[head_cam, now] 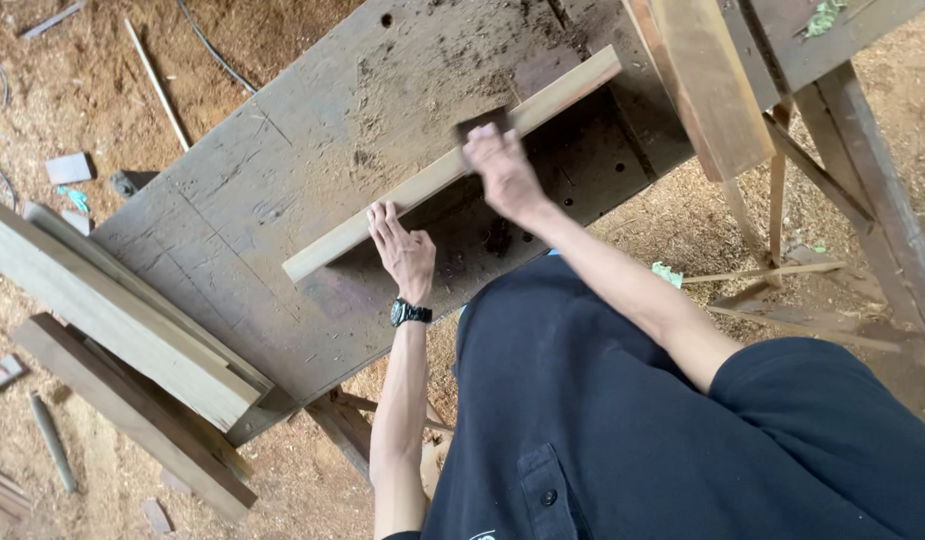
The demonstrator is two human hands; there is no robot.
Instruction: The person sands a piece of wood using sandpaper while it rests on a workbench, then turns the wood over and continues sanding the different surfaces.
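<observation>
1. A pale wooden strip [452, 165] lies diagonally across the dark workbench [282, 170], well inside its edges.
2. The right hand [502, 170] presses a dark sanding block [482, 122] onto the strip, fingers curled over it.
3. The left hand [404, 250] rests flat, fingers extended, touching the strip's near edge.
4. Stacked planks [122, 320] overhang the bench's left corner; bare benchtop lies beyond the strip.

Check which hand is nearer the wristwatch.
Left. The left hand sits just beyond the wristwatch, which is on that same wrist. The right hand is farther up the wooden strip, pressing a dark pad.
</observation>
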